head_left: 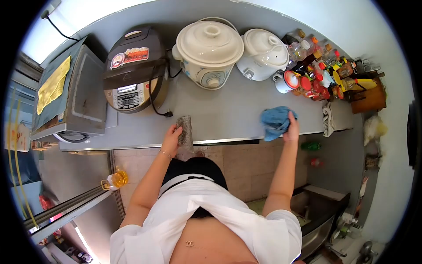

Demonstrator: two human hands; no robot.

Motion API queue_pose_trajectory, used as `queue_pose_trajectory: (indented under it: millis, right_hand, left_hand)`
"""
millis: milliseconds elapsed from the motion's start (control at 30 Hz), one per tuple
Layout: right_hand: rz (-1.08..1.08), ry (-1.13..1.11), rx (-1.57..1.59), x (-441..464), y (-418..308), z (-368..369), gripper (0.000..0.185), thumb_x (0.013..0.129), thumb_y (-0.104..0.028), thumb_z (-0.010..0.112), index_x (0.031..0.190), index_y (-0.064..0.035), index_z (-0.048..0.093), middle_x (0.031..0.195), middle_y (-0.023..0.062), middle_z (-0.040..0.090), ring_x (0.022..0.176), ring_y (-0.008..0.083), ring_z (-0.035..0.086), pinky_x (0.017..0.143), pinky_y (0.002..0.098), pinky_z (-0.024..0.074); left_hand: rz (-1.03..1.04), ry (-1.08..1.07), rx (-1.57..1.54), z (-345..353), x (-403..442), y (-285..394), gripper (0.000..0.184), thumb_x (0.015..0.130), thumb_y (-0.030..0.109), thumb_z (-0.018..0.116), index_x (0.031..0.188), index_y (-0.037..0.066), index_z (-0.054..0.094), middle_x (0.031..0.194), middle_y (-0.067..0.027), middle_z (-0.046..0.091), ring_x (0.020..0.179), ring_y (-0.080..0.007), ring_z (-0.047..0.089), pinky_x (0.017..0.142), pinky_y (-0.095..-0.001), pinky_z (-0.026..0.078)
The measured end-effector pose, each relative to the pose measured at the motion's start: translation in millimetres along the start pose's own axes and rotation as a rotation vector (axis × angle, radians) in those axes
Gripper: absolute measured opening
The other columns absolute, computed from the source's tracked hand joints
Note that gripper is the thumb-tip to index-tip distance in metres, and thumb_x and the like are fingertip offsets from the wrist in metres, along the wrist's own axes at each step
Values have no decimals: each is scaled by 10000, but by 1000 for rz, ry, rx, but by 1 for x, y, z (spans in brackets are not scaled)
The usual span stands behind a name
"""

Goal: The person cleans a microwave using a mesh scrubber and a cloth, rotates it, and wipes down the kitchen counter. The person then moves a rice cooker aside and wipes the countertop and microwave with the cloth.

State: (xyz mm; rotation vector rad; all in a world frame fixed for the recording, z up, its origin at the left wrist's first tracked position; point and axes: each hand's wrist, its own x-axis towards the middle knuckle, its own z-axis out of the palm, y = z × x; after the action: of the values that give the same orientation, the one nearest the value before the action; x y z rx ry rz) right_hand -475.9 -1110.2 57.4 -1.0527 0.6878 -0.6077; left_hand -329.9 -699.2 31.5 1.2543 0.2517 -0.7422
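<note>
My left hand (171, 140) is closed on a greyish-brown cloth (185, 131), which hangs at the counter's front edge. Its exact kind of fabric is hard to make out. On the right, my right hand (292, 128) grips a crumpled blue cloth (276, 122) against the grey countertop (224, 112). A multicooker (132, 72) with a dark lid stands beyond my left hand, its black plug (168, 114) lying on the counter. Behind the blue cloth is a white enamel mug (285, 83).
A large cream slow cooker (209, 53) and a smaller white one (261, 55) stand along the back. Several bottles and jars (314, 81) crowd the right end, near a draped rag (328, 119). A small oven (83, 90) with a yellow cloth (53, 86) sits left. An oil bottle (118, 179) is below.
</note>
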Motion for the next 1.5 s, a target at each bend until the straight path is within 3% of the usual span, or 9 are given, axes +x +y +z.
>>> queue_pose_trajectory:
  millis: [200,333,600,933,1067,1133,1233,1433,1500]
  right_hand:
    - [-197,72,-679,125,19,-109,628,822,-388,589,1314,-51,394,1371,198,321,1277,281,300,1041,368,239]
    - [-302,254,-1379,163,68,-106,671,767,-517,571,1315,-162,415,1396,220,263,1286,358,264,1048,397,225]
    - [-715,-293,-1297,93,87,6,564,658,-243,675,1197,-152,533,1303,199,409,1179,369,401,978,423,335]
    - [-772,-902,-1130,-100,168,162,564,615,-201,696,1161,-201,554,1294,106,451,1230,285,384,1031,435,279]
    - [-943,-1119,-981,-165,229,235,418,662,-196,667,1067,-138,579,1177,106,542,1127,290,478,954,422,363]
    - [245,-1006,-455,-206,307,264,326,714,-202,632,1005,-66,579,1009,134,602,970,330,557,845,385,429]
    - [-12,-1436,-625,-256,305,274,324,770,-194,567,1039,-13,561,911,134,619,847,320,589,762,352,452]
    - [618,-998,-39,-169,234,215,462,713,-188,558,1149,-36,531,1113,88,552,1012,209,512,895,317,402]
    - [501,-789,-15,-127,157,184,611,641,-306,592,1172,-22,492,1079,123,565,1052,241,520,882,392,440]
  left_hand:
    - [27,111,167,17,6,-16,227,884,165,506,1088,66,501,994,-15,551,899,-115,523,750,-271,447]
    - [48,102,55,21,-4,-17,218,887,160,501,1085,71,503,987,-11,556,901,-116,528,759,-269,448]
    - [-29,132,-47,13,-9,-23,246,868,144,543,1075,14,515,991,-37,561,909,-111,511,796,-248,417]
    - [91,125,-167,-31,-31,-3,197,882,156,515,1050,57,497,978,-39,582,883,-150,569,765,-289,473]
    - [199,190,-281,-53,-73,9,177,884,148,512,1030,48,497,956,-47,577,848,-156,572,730,-284,476]
    - [237,210,-297,-61,-97,23,196,893,148,490,1054,37,481,985,-75,577,862,-197,591,748,-311,486]
    - [273,195,-298,-77,-135,40,227,902,147,459,1088,17,453,1040,-118,573,898,-264,605,788,-356,495]
    - [318,181,-337,-127,-155,31,252,903,146,448,1112,6,440,1066,-138,572,919,-294,602,802,-382,502]
    - [301,174,-338,-135,-151,21,273,902,158,447,1136,19,458,1061,-124,578,937,-297,597,799,-382,502]
